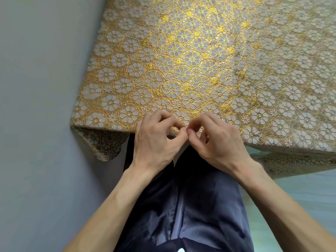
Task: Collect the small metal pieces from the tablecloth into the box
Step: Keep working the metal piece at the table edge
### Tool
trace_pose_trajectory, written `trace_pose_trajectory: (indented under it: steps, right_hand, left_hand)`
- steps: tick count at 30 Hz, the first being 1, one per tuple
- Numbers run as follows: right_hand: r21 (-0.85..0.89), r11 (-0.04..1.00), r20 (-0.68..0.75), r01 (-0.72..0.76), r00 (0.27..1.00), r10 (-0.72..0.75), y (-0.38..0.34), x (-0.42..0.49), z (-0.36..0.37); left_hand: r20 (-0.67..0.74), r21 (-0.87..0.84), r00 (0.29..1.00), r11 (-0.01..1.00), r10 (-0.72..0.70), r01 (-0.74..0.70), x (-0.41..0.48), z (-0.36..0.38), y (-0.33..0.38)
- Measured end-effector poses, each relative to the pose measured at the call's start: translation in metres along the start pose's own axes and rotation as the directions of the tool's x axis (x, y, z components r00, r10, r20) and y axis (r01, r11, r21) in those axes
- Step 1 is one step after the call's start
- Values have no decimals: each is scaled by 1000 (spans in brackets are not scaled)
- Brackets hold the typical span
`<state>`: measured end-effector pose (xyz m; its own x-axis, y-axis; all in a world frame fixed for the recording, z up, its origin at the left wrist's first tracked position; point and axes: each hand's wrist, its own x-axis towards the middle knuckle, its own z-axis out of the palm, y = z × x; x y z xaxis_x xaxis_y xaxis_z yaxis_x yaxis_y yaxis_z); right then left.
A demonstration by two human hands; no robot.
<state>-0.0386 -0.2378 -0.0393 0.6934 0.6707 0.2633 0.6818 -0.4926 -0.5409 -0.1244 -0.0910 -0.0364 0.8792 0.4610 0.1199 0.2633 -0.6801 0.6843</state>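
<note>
Metal pieces [219, 115] (faint, silvery) lie just beyond right hand [216, 142] — on tablecloth [181, 60].

A plain grey-blue surface [45, 106] fills the frame's left side; a pale green striped surface [300, 193] shows lower right.

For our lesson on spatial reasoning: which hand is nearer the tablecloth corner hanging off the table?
Left. The left hand is just right of the hanging corner; the right hand lies further right, beyond it.

both bare forearms reach forward. the left hand [156, 139] and right hand [218, 140] meet at the tips, fingers curled, thumbs against forefingers
</note>
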Motion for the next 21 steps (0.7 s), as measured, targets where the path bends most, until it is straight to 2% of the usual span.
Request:
trace_pose_trajectory:
  steps: [5,12,17,21]
  right_hand:
    - [48,998,0,-27,1000,27,1,-2,0]
    - [102,994,-19,-31,999,33,3,-3,-3]
    - [39,999,-4,12,1000,-12,3,-3,0]
    - [44,999,-20,-18,1000,19,0,-2,-1]
  left_hand:
    - [-35,-66,998,996,-54,52,3,1,-1]
    - [3,-97,1000,995,-14,14,5,0,-8]
    - [12,-85,1000,996,-7,8,4,-2,-8]
    - [36,-79,999,997,12,-9,4,-3,-7]
